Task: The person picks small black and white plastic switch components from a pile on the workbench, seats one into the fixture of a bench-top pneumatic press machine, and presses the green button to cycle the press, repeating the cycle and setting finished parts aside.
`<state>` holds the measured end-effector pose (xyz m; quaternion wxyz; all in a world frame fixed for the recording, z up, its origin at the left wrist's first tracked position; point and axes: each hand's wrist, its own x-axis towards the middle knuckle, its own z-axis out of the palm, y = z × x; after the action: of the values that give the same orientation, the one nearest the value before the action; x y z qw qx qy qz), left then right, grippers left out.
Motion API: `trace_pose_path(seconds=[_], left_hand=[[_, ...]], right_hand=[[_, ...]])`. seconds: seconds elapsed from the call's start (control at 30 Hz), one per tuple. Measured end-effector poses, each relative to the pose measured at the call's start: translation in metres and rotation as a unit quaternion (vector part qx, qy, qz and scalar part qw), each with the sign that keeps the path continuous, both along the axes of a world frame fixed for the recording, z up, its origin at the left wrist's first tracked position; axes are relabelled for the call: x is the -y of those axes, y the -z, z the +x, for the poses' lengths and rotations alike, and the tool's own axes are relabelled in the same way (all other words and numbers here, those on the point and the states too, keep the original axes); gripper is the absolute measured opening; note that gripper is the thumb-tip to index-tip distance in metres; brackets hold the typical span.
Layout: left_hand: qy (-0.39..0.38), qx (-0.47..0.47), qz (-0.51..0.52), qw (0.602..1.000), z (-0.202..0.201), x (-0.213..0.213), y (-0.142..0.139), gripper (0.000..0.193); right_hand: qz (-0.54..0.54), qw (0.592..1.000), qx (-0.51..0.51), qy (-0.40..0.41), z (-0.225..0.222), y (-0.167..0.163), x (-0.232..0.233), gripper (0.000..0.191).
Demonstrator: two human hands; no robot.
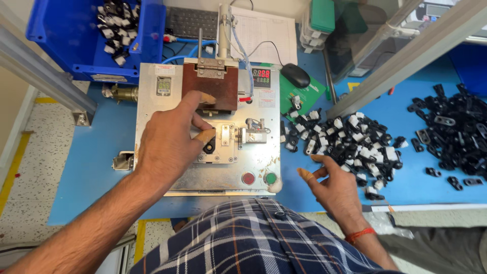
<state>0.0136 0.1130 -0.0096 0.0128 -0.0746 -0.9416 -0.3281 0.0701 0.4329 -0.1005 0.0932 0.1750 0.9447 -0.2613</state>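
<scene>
My left hand (170, 139) reaches over the metal test fixture (157, 106), its thumb and forefinger pinching a small black part (209, 146) at the fixture's central nest. The brown hinged lid (215, 86) stands raised just behind the fingers. My right hand (335, 187) hovers with fingers apart at the near edge of a pile of black-and-white plastic clips (345, 139), holding nothing. A fingertip on each hand is wrapped in tan tape.
Red (248, 178) and green (270, 178) buttons sit at the fixture's front. A blue bin (71, 35) of clips stands back left. A heap of black parts (456, 132) lies far right. A mouse (296, 75), a digital display (261, 77) and a slanted metal frame bar (406, 56) lie behind.
</scene>
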Motion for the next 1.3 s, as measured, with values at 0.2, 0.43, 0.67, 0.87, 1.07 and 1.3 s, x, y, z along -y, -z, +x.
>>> trace_pose_path(seconds=[0.2, 0.43, 0.67, 0.87, 1.07, 1.3], left_hand=[[-0.039, 0.027, 0.004, 0.999, 0.000, -0.009, -0.001, 0.054], [-0.056, 0.004, -0.009, 0.998, 0.002, -0.023, 0.000, 0.051], [-0.036, -0.014, 0.013, 0.999, 0.000, -0.018, 0.003, 0.056], [-0.035, -0.004, 0.029, 0.999, 0.000, -0.013, 0.008, 0.054], [-0.022, -0.015, 0.030, 0.999, 0.000, -0.005, 0.014, 0.061], [-0.001, -0.029, 0.027, 0.999, 0.005, 0.003, 0.008, 0.059]], right_hand=[[0.011, 0.988, -0.147, -0.053, -0.055, 0.030, -0.035, 0.047], [0.124, 0.970, -0.162, -0.129, -0.109, 0.060, -0.049, 0.039], [0.117, 0.959, -0.231, -0.117, -0.105, 0.081, -0.049, 0.014], [0.144, 0.916, -0.340, -0.158, -0.057, 0.089, -0.039, 0.016], [0.071, 0.958, -0.253, -0.118, 0.031, 0.108, -0.013, 0.014], [0.089, 0.980, -0.164, -0.070, 0.033, 0.110, 0.005, 0.036]])
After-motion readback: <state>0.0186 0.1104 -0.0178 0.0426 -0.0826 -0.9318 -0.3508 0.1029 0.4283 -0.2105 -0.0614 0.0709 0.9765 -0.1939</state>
